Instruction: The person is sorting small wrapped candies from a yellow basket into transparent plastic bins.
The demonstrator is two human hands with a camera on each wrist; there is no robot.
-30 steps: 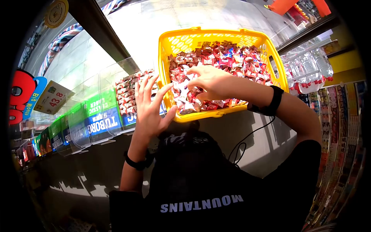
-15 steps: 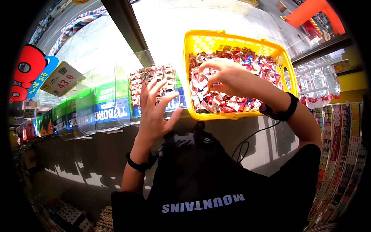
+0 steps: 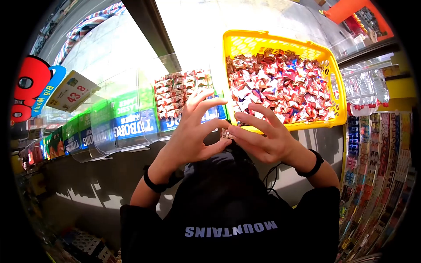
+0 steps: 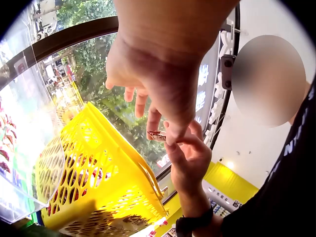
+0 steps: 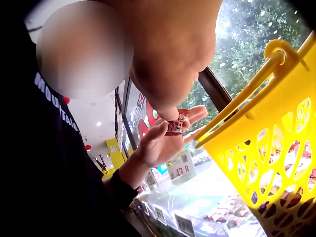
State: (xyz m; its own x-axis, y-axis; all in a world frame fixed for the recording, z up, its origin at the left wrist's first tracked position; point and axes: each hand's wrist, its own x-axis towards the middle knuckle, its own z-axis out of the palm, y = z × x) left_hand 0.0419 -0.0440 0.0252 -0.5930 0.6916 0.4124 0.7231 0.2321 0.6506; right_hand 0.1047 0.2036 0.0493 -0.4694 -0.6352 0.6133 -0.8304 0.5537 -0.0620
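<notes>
In the head view a small wrapped candy (image 3: 226, 134) is between the two hands, in front of the yellow basket (image 3: 285, 127). The left hand (image 3: 188, 127) pinches it between thumb and index finger, other fingers spread. From the other side, the right hand (image 3: 267, 136) pinches the same candy. Both wrist views show the candy (image 4: 157, 136), (image 5: 177, 122) held at the fingertips, with its red-brown wrapper. Many similar candies (image 3: 280, 87) fill the basket. Rows of candies (image 3: 175, 92) lie in a clear-fronted compartment left of it.
Clear plastic dividers and green-blue Tuborg boxes (image 3: 131, 114) line the shelf at the left, below a price card (image 3: 72, 91). Water bottles (image 3: 364, 87) stand right of the basket, above racks of small packets (image 3: 377, 153). A dark window post (image 3: 151, 26) rises behind.
The right hand has left the basket and come toward the body to meet the left hand at a candy. The basket and shelf appear farther right in the head view than a second ago.
</notes>
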